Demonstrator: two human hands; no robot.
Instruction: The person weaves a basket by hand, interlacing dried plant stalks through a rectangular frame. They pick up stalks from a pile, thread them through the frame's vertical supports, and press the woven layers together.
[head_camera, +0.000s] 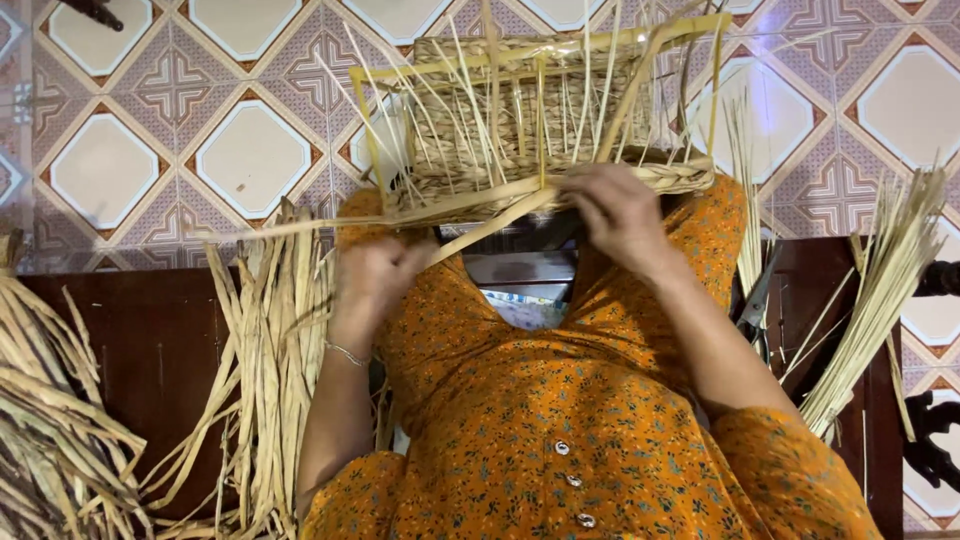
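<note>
- Two bare hands work a half-woven basket (545, 110) held over the person's lap, above an orange flowered dress (560, 420).
- Far left, a heap of dried straw strips (50, 400) lies on the dark wooden floor (150, 340).
- Beside it, a long bundle of flat reed strips (275, 360) runs down just next to the left forearm.
- Left hand (375, 280), a thin bracelet (347, 353) at its wrist, has its grip clenched around a flat pale strand (480, 228) that runs up to the basket's lower edge.
- Basket sits centre frame against the patterned tile floor (180, 130), loose stakes bristling from its yellow frame.
- Right hand (615, 215) presses on the basket's braided rim (670, 178), fingers curled over it, grasping the weave.
- Far right, a sheaf of thin pale reeds (880, 290) leans near the right arm.
</note>
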